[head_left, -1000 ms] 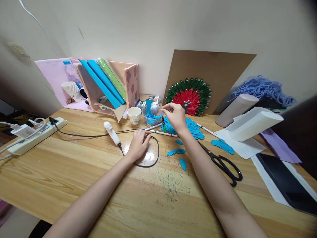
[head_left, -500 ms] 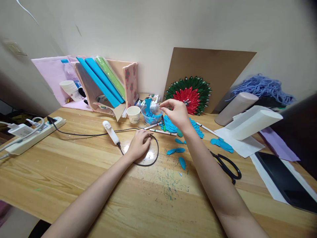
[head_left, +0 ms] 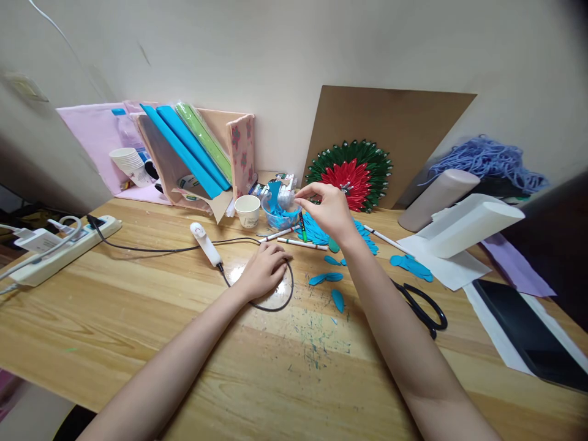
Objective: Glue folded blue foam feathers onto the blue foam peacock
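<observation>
Head view: 2 bare arms reach forward over the wooden bench [head_left: 220, 380]. Left hand [head_left: 261, 271] palm down, wrist low, fingers loosely bent and a little apart, lying across the loop of black cable [head_left: 293, 285]; its grip is slack, clamped on nothing visible. Right hand [head_left: 327, 213] raised, wrist bent, fingers pointing left; thumb and fingertip of its grip are together. Cannot tell if something small is pinched there.

Clear tub [head_left: 267, 219] with blue scraps inside stands beside the right fingertips. Dark pen [head_left: 303, 228], green near its lower end, just below them. Pile of blue petals [head_left: 314, 228] partly covered by the right hand and wrist; loose petals lie nearer the person.

Around: paper cup [head_left: 247, 212] left of the tub; white device [head_left: 205, 244] on the cable, left of the left hand; 2 white pens [head_left: 303, 244] between the hands and the tub. Red and green flower [head_left: 380, 174] against brown cardboard [head_left: 399, 119], its lower left blocked by the right hand. Right forearm hides the blades of the black scissors [head_left: 419, 313]. Phone [head_left: 523, 331] on white paper, far right
</observation>
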{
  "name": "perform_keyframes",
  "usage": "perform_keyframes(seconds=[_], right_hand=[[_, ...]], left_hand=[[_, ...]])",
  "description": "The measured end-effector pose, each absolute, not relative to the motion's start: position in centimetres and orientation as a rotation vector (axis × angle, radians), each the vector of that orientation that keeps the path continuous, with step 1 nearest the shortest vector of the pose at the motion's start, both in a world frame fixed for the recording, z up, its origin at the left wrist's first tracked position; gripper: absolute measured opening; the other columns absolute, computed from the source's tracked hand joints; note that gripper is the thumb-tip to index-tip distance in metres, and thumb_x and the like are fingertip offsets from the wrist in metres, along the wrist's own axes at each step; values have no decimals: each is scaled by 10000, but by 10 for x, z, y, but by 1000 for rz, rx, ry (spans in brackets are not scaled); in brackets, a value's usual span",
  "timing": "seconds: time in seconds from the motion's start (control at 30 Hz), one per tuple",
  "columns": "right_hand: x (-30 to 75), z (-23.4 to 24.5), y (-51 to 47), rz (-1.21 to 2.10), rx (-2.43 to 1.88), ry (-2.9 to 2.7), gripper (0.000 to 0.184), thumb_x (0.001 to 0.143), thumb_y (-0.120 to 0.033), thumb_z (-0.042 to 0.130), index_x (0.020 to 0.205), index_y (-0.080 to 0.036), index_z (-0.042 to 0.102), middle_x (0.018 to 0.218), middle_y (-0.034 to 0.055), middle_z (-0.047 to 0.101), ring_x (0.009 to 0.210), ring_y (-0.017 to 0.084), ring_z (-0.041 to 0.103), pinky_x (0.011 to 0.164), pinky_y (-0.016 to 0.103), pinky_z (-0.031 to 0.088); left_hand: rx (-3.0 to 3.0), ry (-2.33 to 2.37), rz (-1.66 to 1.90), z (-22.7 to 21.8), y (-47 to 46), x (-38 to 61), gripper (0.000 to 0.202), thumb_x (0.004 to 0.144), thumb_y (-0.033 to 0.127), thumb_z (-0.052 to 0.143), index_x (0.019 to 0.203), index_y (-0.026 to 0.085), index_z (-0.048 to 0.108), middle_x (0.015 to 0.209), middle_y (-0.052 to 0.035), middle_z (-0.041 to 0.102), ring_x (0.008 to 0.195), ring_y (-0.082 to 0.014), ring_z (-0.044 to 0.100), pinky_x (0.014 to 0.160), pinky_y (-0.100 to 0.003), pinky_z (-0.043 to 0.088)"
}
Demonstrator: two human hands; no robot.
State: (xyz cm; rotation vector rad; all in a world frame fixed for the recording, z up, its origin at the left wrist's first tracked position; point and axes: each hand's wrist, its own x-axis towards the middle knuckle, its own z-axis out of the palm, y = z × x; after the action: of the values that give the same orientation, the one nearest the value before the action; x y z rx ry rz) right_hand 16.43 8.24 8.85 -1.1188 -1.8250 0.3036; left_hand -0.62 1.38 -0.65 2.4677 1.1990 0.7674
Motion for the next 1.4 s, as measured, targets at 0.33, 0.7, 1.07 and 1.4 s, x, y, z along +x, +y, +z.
perform_keyframes(seconds=[0.33,0.7,1.07,1.4], right_hand=[[188,121,51,566,-1251,-2282,114,768,-221,590,762,-180,696,740,15,697,690,138,616,602,232,429],[168,54,38,553,-1604,-2644,201,806,-358,569,761,-181,652,785,53,689,706,173,601,537,240,332],[150,32,42,738,-1593,-2482,229,789,-347,580,656,-164,618,686,49,670,660,158,593,516,237,307],[164,33,48,1414,-1597,-2264,311,733,-433,636,602,-161,563,546,25,617,509,131,572,434,210,370]], left_hand=[[2438,1299,818,-10,14,-7,201,854,224,503,1025,194,605,1025,-73,548,1018,-236,416,907,-381,396],[2341,1568,793,-21,21,-10,90,871,200,480,850,169,562,941,-81,536,925,-240,432,822,-383,406],[2388,1473,826,-18,19,-8,92,889,174,432,843,172,512,915,-71,538,868,-220,427,743,-348,388],[2376,1438,865,-14,17,-6,80,862,129,448,834,181,503,872,-55,547,869,-211,446,741,-327,388]])
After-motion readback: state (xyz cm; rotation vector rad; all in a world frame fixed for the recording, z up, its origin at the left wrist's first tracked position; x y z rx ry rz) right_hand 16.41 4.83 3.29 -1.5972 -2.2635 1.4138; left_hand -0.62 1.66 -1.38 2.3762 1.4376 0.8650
